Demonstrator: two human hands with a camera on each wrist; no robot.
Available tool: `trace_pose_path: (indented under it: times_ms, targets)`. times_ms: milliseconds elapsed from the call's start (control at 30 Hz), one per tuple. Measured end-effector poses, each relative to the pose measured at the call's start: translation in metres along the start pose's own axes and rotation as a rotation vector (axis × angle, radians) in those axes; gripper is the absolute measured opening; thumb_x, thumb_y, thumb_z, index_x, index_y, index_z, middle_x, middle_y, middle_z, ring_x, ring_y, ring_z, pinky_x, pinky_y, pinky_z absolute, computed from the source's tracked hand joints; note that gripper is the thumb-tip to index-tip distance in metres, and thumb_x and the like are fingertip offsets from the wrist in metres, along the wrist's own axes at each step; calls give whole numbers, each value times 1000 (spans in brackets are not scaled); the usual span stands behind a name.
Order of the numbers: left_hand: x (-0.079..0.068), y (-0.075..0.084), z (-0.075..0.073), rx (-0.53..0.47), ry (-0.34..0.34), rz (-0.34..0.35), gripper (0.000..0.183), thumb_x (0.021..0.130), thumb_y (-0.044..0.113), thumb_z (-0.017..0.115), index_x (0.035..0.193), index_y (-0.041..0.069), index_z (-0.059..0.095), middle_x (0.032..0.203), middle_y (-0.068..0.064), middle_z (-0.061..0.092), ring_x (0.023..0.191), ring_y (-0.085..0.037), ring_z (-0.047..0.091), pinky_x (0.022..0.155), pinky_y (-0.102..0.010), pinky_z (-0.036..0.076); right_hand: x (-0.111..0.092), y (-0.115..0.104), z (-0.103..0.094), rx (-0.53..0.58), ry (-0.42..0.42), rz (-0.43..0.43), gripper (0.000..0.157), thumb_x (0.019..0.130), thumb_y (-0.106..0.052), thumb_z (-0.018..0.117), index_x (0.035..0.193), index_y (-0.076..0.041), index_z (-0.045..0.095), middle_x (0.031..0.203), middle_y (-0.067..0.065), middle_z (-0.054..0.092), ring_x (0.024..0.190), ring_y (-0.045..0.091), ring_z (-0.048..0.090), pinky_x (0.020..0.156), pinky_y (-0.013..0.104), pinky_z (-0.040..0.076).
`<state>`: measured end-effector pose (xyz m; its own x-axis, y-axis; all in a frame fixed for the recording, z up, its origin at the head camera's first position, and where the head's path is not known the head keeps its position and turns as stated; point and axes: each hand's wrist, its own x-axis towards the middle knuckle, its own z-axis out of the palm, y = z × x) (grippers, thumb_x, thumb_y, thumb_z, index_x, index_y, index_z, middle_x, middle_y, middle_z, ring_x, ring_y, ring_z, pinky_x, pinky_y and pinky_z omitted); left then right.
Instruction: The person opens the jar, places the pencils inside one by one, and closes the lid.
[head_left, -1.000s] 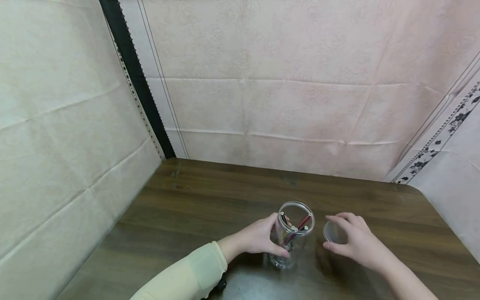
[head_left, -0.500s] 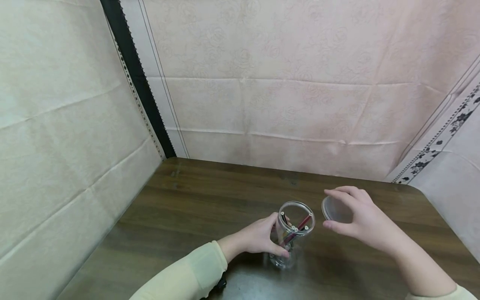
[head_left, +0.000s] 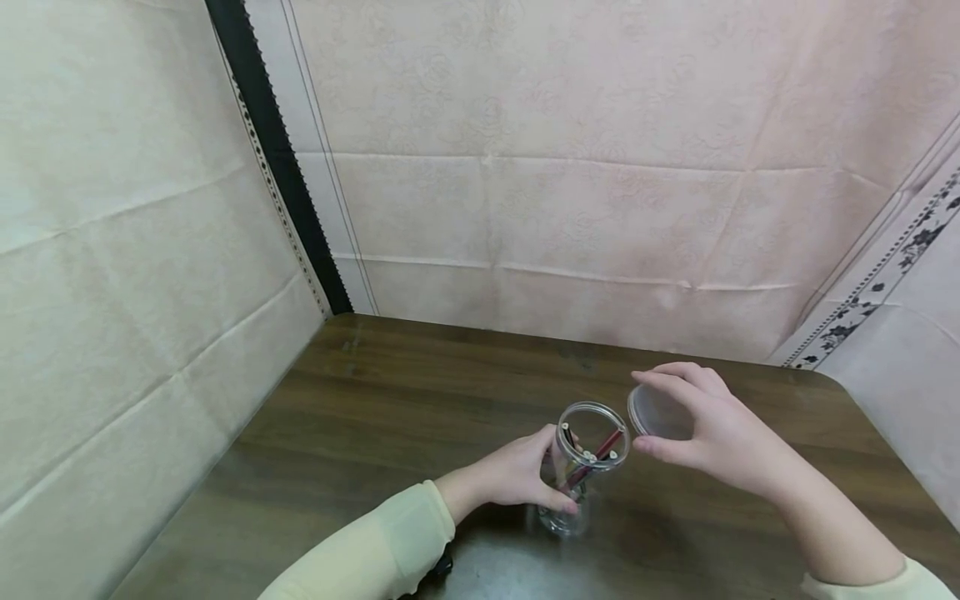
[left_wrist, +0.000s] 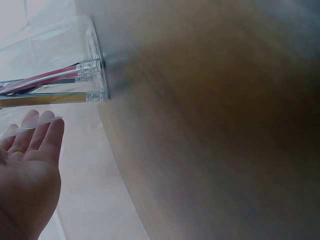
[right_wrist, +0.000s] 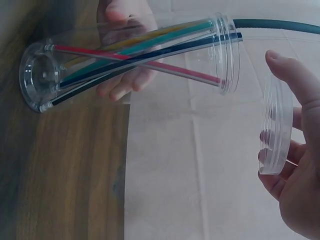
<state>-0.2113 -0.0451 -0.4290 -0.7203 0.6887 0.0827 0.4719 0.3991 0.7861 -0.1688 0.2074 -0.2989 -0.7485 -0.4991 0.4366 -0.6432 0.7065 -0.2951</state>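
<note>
A tall clear jar (head_left: 564, 521) stands on the table, its mouth uncovered. My left hand (head_left: 517, 473) grips it from the left side, thumb in front. Inside lean several thin coloured sticks that look like pencils (right_wrist: 142, 64), in red, yellow, teal, blue and dark green. To the right of the jar's mouth, my right hand (head_left: 723, 433) holds a round translucent lid (head_left: 660, 414) by its edge, between thumb and fingers. The lid is tilted on edge, apart from the jar, as the right wrist view (right_wrist: 277, 127) shows too.
The brown wooden table (head_left: 390, 417) extends around both hands. Pale patterned cloth (head_left: 570, 217) hangs behind it and along both sides. A small dark object (head_left: 442, 567) shows below my left wrist, partly hidden by the sleeve.
My right hand has raised the lid away from the table, then brought it left, nearer the jar's mouth. The left hand and jar have stayed in place.
</note>
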Motion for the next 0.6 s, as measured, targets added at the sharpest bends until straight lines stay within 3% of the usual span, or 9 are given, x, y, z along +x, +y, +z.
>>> trace_pose_path:
  times_ms: [267,600]
  targets:
    - [0,0,0,-2,-7,-9,62,71,39,81,118,25,42,94,16,57,89,-1,54,81,-24,43,5,-6,3,-5,6,-44,65,70,-33,82,127,-16,57,121,-3,49,111,17,40,83,31,37]
    - [0,-1,-2,-5,-25,-24,61,72,40,80,117,24,42,95,15,55,90,-2,53,81,-23,43,12,-18,10,-23,-25,-79,65,71,-36,81,128,-16,56,122,-3,48,111,16,40,83,34,41]
